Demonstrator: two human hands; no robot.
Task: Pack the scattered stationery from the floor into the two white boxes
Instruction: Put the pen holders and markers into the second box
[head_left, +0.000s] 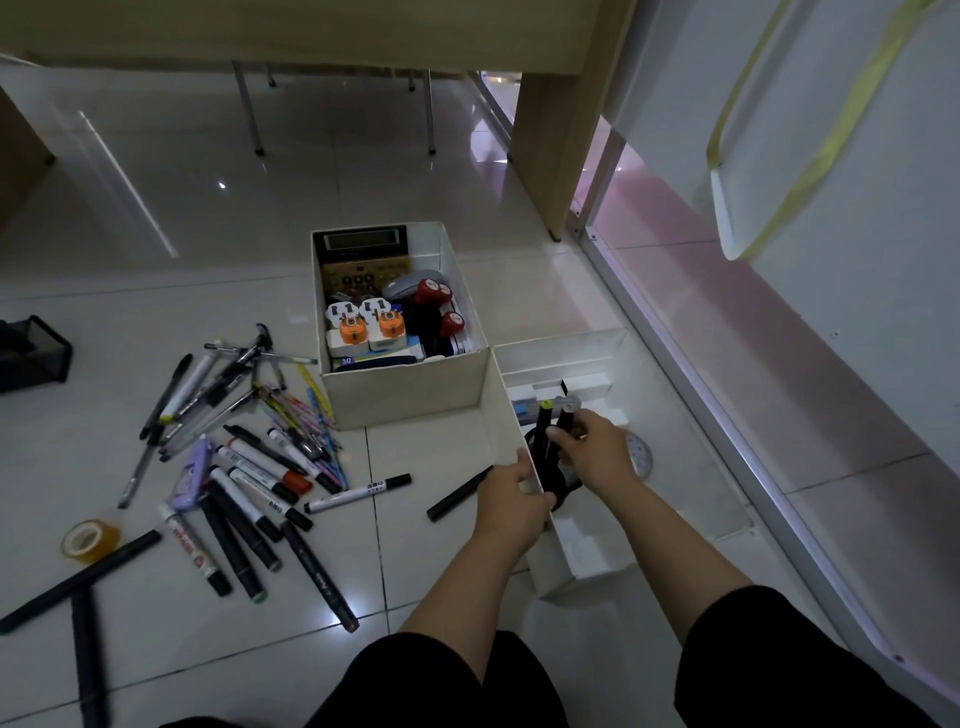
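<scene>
Head view is showing the tiled floor carrying two white boxes: the farther box is holding a calculator and plugs, and the nearer box is running lengthwise toward the person. The left hand is gripping its left wall. The right hand is clutching two markers upright, caps up, inside that box. Loose pens and markers are lying fanned across the floor, left of both hands.
</scene>
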